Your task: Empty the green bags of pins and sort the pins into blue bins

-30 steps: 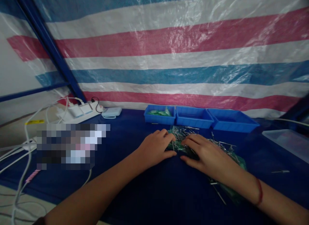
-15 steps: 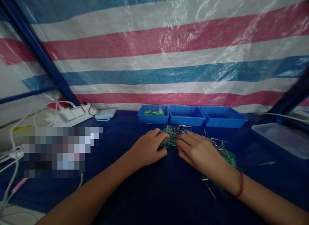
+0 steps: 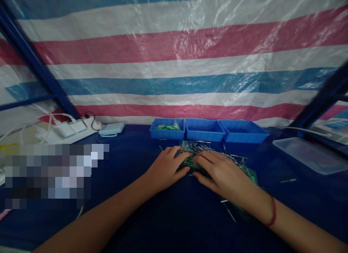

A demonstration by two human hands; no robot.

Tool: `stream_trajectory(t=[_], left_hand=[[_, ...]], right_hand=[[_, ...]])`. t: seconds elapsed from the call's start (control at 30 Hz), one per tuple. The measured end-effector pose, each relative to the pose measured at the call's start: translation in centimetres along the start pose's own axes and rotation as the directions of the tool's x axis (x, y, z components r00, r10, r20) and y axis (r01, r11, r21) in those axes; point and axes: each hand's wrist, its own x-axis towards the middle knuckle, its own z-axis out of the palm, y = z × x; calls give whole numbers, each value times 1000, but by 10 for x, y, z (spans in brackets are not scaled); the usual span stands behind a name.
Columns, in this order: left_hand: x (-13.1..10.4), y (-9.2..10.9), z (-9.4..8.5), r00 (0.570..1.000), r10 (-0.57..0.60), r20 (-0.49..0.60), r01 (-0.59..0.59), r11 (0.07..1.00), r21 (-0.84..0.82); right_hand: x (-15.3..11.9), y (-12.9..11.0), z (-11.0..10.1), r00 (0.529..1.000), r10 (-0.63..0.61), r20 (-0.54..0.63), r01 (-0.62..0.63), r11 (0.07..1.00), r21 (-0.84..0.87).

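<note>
A heap of thin silvery metal pins, which look like blind rivets (image 3: 199, 148), lies with green plastic bagging (image 3: 187, 161) on the dark blue tabletop. My left hand (image 3: 167, 168) rests at the heap's left side, its fingers bent over the green plastic and its thumb apart from them. From the right, my right hand (image 3: 221, 169) reaches over the heap, fingers curved down and thumb spread below. Its fingertips touch the pins or plastic and are partly hidden. I see nothing gripped in either hand. More pins and green plastic show beyond and under my right forearm.
Three blue bins stand at the back: the left bin (image 3: 168, 135) holds green-and-white packets. A clear plastic lid (image 3: 310, 155) and a stray pin (image 3: 288, 180) lie right. Left are a pale blue case (image 3: 111, 129), a power strip (image 3: 70, 133) with cables, and a blurred-out patch.
The view has turned slightly right. My right thumb has moved away from its fingers, and both hands' fingers have shifted a little within the heap.
</note>
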Motion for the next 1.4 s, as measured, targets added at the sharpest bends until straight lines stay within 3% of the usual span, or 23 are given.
stream_trajectory(t=[0.27,0.5,0.77,0.93,1.07,1.23,1.4], left_hand=[[2,-2,2,1000,25,2,-25,999,-44],[0,-2,9,997,-49,-51,48,999,-19],[-1,-5,10,1000,5,30,-3,999,-53],[-1,-4,8,999,-9,38,13,995,-95],[-1,-2,7,998,-28,55,35,992,-122],[0,3,7,997,-57,44,63,986,-152],[3,7,6,997,-56,-53,40,966,-255]], right_hand=[[-5,7,-5,998,25,66,-24,1000,-17],[-2,3,7,996,-50,-75,30,970,-243],[-2,1,6,990,-75,-117,41,964,-264],[-5,6,-5,987,-4,-163,2,1000,-13],[-5,8,-10,973,146,-177,-99,964,248],[-3,9,-10,922,372,-108,-279,832,480],[-2,9,-8,866,495,-68,-315,645,696]])
